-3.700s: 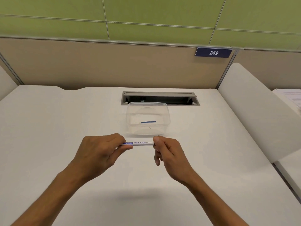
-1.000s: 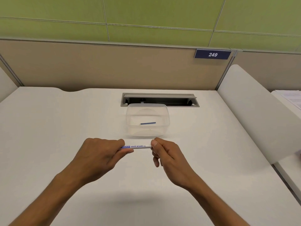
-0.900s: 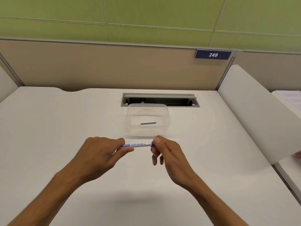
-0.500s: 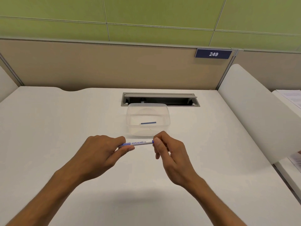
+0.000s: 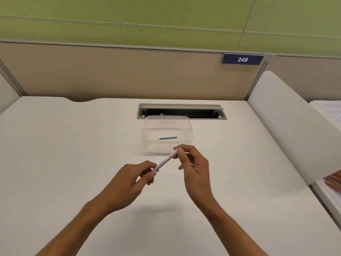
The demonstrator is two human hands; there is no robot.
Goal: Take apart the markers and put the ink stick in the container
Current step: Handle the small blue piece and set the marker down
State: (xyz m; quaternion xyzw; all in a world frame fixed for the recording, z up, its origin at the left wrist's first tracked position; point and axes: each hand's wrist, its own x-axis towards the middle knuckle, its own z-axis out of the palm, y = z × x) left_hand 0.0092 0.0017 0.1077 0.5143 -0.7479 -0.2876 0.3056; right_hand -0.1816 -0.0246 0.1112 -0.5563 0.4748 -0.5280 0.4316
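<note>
Here, low in the centre-left of the frame, the left hand (image 5: 129, 180) pinches the near end of a white marker (image 5: 164, 161) between thumb and fingertips — a narrow grip closed on the barrel. The marker slants up and to the right, lifted off the white worktop (image 5: 64, 145), its printing too small to read. Its far end sits in the right hand (image 5: 193, 167), just right of centre, whose thumb and forefinger close on the tip, where a trace of blue shows. Just above that hand, at mid-frame, stands a clear plastic container (image 5: 190, 130) — one blue ink stick (image 5: 168, 138) lies flat on its bottom. At the far right edge another person's fingers (image 5: 334, 181) rest on papers.
</note>
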